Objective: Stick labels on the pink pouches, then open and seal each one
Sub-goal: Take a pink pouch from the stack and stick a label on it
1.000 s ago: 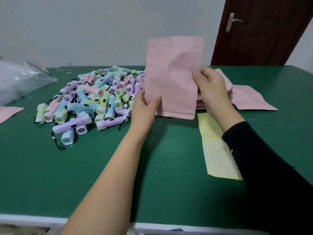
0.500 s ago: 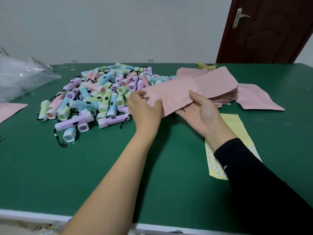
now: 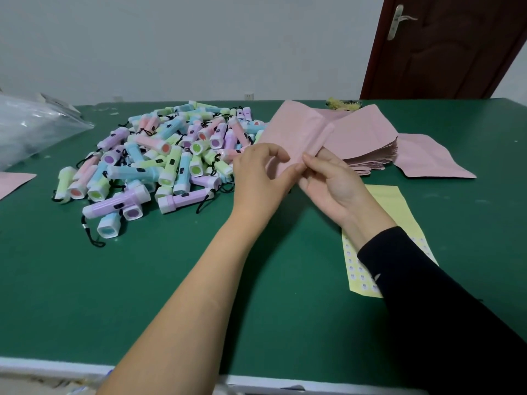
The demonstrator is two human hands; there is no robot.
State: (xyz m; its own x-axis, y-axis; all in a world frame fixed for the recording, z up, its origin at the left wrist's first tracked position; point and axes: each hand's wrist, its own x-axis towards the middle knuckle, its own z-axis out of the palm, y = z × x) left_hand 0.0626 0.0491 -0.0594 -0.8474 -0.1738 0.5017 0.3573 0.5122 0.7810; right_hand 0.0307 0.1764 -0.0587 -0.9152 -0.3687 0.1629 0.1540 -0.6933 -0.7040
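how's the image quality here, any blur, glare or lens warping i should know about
Head view: soft, even light, with faint shadows under the forearms on the green table top; wide-angle warping slants the dark brown door and the table's near edge; the matte pink pouch looks slightly smeared between the left hand and right hand; the clear plastic bag shows a pale sheen.

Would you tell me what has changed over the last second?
The pouch was tipped from upright to nearly flat; the left hand and right hand shifted their grip to its near end, both pinching it. The torches, label sheet and pouch stack stayed put.
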